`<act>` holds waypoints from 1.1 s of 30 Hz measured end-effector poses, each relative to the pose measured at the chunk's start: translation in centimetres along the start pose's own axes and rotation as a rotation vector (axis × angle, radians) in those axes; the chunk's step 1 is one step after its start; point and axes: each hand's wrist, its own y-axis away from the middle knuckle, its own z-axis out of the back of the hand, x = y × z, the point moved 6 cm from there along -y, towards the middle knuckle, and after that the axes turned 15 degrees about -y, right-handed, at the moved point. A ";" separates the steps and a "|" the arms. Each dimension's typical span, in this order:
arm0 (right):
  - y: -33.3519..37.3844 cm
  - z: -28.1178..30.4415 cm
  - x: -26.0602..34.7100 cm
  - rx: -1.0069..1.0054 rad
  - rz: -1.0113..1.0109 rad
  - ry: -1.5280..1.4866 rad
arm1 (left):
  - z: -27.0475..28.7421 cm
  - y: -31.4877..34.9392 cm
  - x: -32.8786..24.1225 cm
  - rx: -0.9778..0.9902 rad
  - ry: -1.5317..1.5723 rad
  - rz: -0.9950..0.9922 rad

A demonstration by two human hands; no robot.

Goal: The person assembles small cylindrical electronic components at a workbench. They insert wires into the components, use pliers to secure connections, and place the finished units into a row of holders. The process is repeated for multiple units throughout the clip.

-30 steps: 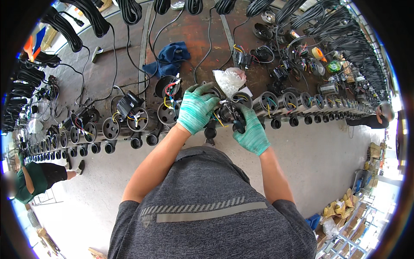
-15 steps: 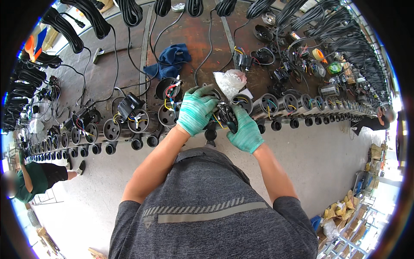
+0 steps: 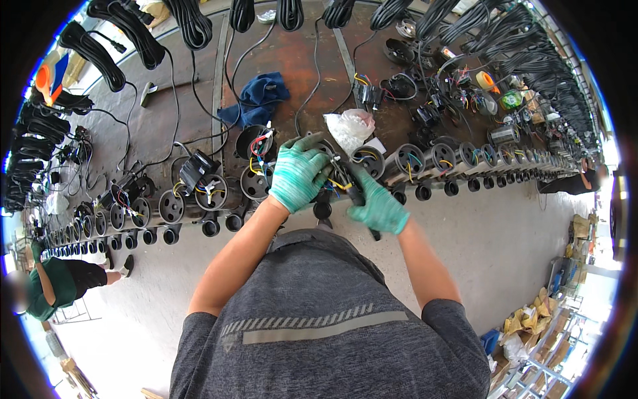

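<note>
My left hand (image 3: 299, 171), in a green glove with dark fingertips, lies over a round black housing in the row along the table edge. Its fingers are closed near the tool tip, and what they pinch is hidden. In my gloved right hand (image 3: 380, 205) is a pair of dark-handled pliers (image 3: 355, 194), its jaws pointing up toward the left fingers and a handle end sticking out below the palm. Yellow wires (image 3: 341, 185) show beside the pliers. Left of my left hand, an open housing (image 3: 255, 183) has red, yellow and white-tipped wires by it.
A white plastic bag (image 3: 350, 130) and a blue cloth (image 3: 262, 96) lie on the brown table (image 3: 292, 60). Coiled black cables (image 3: 189, 25) hang along the far side. A black wired box (image 3: 197, 171) rests on housings at left. Another person (image 3: 53, 282) stands at far left.
The pliers have swung in my right hand, with a handle now reaching lower below the palm. My left hand stays nearly in place. The whole view has shifted slightly.
</note>
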 end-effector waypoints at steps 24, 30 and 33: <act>-0.7 13.3 1.6 -0.476 -0.131 0.872 | -0.8 -1.0 3.0 0.033 0.283 0.249; -0.8 15.2 -6.0 -0.440 -0.142 1.006 | -0.5 -1.0 1.7 0.095 0.268 0.216; -0.4 10.1 -1.2 -0.444 0.279 0.727 | 0.3 -1.3 1.0 0.110 0.222 0.161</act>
